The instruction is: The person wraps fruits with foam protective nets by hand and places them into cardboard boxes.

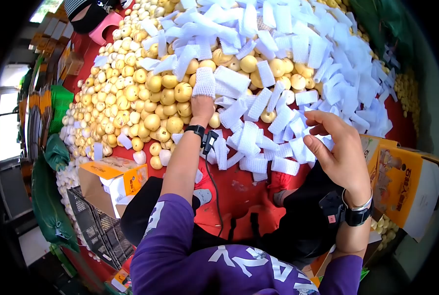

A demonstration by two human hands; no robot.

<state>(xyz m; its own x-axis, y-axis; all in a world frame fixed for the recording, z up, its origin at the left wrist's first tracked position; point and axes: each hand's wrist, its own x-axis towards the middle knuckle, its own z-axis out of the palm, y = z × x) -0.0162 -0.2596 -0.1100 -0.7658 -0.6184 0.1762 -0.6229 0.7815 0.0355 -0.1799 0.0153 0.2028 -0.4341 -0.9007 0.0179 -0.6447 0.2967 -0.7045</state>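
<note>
My left hand (202, 105) reaches into the pile of yellow round fruit (153, 98), with a white foam net sleeve (204, 82) over its fingers. The sleeve hides the fingertips and anything inside it. Raised over the white foam sleeves at the right, my right hand (338, 150) has its thumb and fingers apart and nothing between them. Below it is my right knee. Many loose foam sleeves (251, 140) lie in front of me and across the back right, partly covering the fruit.
An open orange and white carton (113, 179) stands at the left beside a black plastic crate (99, 226). Another orange carton (401, 179) is at the right. Green sacks (52, 211) lie far left. A pink stool (106, 27) stands at the back left, near a person's dark clothing.
</note>
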